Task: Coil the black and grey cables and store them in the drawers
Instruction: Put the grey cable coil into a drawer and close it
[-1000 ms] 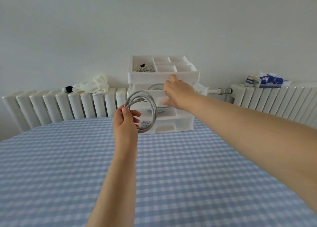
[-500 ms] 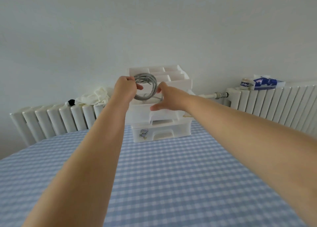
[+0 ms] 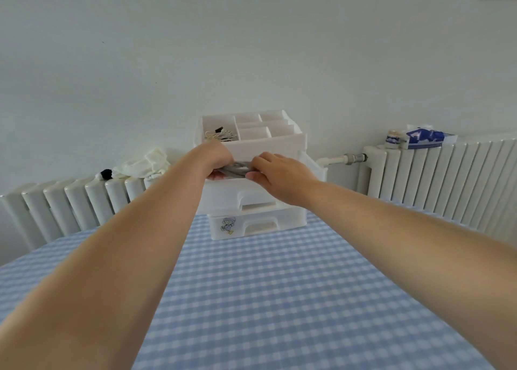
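The coiled grey cable [image 3: 238, 169] lies nearly flat in the open upper drawer [image 3: 223, 195] of the white drawer unit [image 3: 253, 224] at the table's far edge. My left hand [image 3: 216, 160] grips the coil's left side with curled fingers. My right hand [image 3: 275, 174] holds its right side, fingers over the top and thumb under. Most of the coil is hidden by both hands. The unit's top tray [image 3: 268, 143] has compartments; the left one holds a small bundle of light cord [image 3: 221, 136]. No black cable shows on the table.
The table [image 3: 265, 299] wears a blue-and-white checked cloth. White radiators [image 3: 447, 185] stand behind it on both sides. A pale cloth [image 3: 145, 164] lies on the left radiator, a blue packet [image 3: 423, 137] on the right one. The bottom drawer [image 3: 257, 225] is closed.
Both hands carried the grey coil from in front of the unit up and into the open upper drawer, tipping it from upright to nearly flat. My right hand left the drawer front and took the coil.
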Demonstrator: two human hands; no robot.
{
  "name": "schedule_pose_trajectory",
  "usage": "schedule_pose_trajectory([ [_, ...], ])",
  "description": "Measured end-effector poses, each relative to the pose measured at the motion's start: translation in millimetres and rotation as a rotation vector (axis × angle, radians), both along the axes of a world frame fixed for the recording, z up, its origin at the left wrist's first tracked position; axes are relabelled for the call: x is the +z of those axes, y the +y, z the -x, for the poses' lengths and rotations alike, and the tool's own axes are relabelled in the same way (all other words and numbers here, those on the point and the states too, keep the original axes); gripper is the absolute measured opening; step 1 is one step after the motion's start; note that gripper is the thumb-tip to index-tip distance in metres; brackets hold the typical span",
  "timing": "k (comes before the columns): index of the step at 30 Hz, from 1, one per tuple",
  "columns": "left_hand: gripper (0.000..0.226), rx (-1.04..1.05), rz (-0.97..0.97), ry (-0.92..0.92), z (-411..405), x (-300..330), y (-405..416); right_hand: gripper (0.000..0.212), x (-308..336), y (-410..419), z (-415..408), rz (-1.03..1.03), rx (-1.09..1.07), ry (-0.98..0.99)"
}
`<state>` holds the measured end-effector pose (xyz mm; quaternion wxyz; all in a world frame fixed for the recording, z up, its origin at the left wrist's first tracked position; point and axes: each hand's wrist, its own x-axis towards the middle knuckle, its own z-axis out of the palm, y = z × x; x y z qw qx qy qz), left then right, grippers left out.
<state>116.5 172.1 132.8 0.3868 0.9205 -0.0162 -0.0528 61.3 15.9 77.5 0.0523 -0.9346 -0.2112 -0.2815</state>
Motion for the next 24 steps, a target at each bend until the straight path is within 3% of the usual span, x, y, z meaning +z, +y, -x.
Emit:
schedule_pose_trajectory([
  [3, 0.015, -0.03, -0.015, 0.015, -3.4, -4.0, -0.1, 0.04, 1.7, 7.2, -3.2, 0.072, -0.056, 0.025],
  [5, 0.016, -0.082, 0.023, -0.113, -10.7, -8.2, 3.0, 0.04, 6.0, 10.3, -5.6, 0.062, -0.092, 0.121],
  [7, 0.036, -0.15, 0.027, -0.208, -11.1, -11.6, 7.2, 0.04, 11.1, 10.8, -9.2, 0.041, -0.128, 0.241],
  [12, 0.07, -0.323, -0.382, -0.167, -1.1, -13.7, 8.9, 0.059, 22.1, 14.9, -9.3, 0.03, -0.21, 0.456],
  [15, 0.076, -0.378, -0.402, -0.147, 7.1, -11.9, 15.3, 0.066, 25.2, 16.3, -11.2, 0.018, -0.215, 0.531],
  [17, 0.071, -0.455, -0.416, -0.156, 17.7, -9.5, 20.8, 0.068, 26.0, 16.7, -12.3, 0.002, -0.221, 0.555],
  [20, 0.048, -0.611, -0.528, -0.309, 34.2, -11.0, 27.0, 0.065, 27.2, 19.2, -11.6, -0.002, -0.214, 0.563],
  [24, 0.037, -0.45, -0.528, -0.597, 40.2, -30.6, 34.9, 0.054, 28.0, 20.0, -13.8, -0.025, -0.241, 0.576],
])
